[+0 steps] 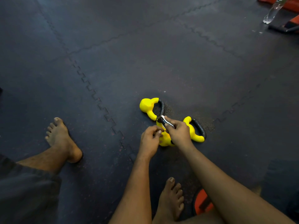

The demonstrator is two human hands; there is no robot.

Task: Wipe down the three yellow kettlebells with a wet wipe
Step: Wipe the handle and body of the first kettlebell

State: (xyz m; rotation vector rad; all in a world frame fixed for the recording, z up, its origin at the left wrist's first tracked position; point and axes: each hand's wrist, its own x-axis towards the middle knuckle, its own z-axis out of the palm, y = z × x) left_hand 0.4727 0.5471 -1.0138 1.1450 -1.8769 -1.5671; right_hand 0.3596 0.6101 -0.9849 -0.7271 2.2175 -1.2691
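We see three yellow kettlebells lying on their sides on the dark interlocking floor mat (145,62), right of the frame's centre. The upper-left kettlebell (146,105) and the right kettlebell (192,130) are mostly visible, each with a black handle. The middle kettlebell (164,140) lies between them and is largely hidden behind both hands, so we make out only patches of yellow.

The right hand (179,131) has its fingers curled round the middle kettlebell's black handle. A thin white strip, which we take to be the wet wipe (168,123), is pressed against the handle under those fingers. Most of the wipe is covered.

The left hand (150,138) sits just beside it with fingers curled and thumb meeting the fingertips, close to the yellow body. We cannot tell whether it pinches anything or touches the kettlebell.

One bare foot (59,136) rests at the left, another foot (171,198) at the bottom between the forearms. An orange object (201,202) at the lower right is half hidden by the right arm, and we cannot identify it. At the upper right, a clear bottle (273,11) and orange equipment (289,4) are cut off by the frame edge.
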